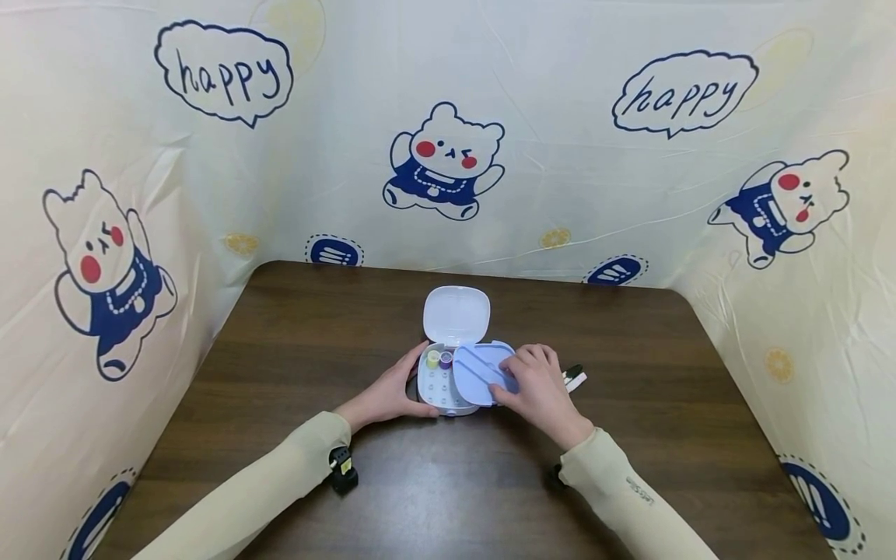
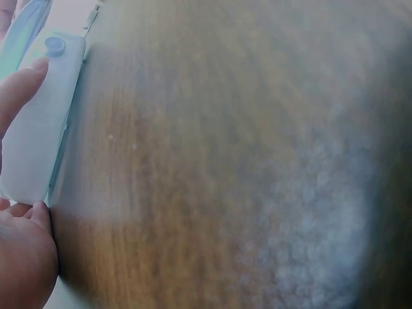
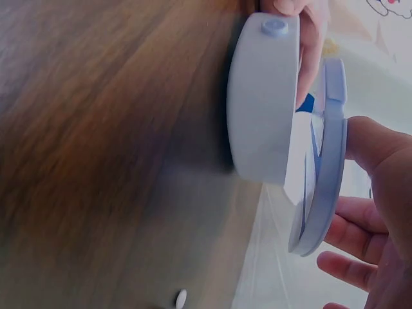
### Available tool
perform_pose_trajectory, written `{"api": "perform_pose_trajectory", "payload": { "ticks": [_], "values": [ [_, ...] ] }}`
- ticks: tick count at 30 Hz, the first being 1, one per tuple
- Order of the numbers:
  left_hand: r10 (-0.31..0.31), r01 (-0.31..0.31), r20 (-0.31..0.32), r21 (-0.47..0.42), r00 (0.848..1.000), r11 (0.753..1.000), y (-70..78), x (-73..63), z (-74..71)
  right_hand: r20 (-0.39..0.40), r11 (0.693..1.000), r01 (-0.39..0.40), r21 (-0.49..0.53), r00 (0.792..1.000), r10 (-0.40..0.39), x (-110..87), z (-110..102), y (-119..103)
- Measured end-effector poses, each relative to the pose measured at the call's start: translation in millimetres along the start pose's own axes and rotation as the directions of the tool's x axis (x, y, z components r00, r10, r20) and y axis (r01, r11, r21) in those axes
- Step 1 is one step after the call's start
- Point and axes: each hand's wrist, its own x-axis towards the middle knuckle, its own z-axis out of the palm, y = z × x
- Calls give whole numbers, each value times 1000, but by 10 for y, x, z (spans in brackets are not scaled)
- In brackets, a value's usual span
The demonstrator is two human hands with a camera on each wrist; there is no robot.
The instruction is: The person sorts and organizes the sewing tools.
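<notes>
A small white sewing box point(image 1: 437, 397) stands on the table with its rounded lid point(image 1: 456, 315) tipped back. Inside it are rows of pegs, a yellow thread spool point(image 1: 432, 359) and a purple thread spool point(image 1: 446, 360). My left hand point(image 1: 388, 395) grips the box from its left side, thumb along the front near the round latch button point(image 2: 55, 46). Pinched at its edges in my right hand point(image 1: 542, 381) is a light blue tray point(image 1: 483, 375), tilted over the right part of the box. The right wrist view shows this tray point(image 3: 327, 167) raised above the rim.
A black and white pen-like item point(image 1: 575, 378) lies on the dark wooden table point(image 1: 630, 373), just right of my right hand. A white curtain point(image 1: 546, 179) printed with bears surrounds the table at the back and sides.
</notes>
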Motion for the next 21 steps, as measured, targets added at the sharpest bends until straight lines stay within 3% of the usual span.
{"api": "perform_pose_trajectory", "payload": {
  "ticks": [11, 21],
  "values": [
    [0, 0, 3, 1, 1000, 1000, -12, -5, 2, 8, 1000, 12, 12, 1000, -12, 88, 93, -173],
    [7, -7, -5, 16, 1000, 1000, -32, 1, 1, -40, 999, 36, -11, 999, -36, 154, 187, -323]
  ]
}}
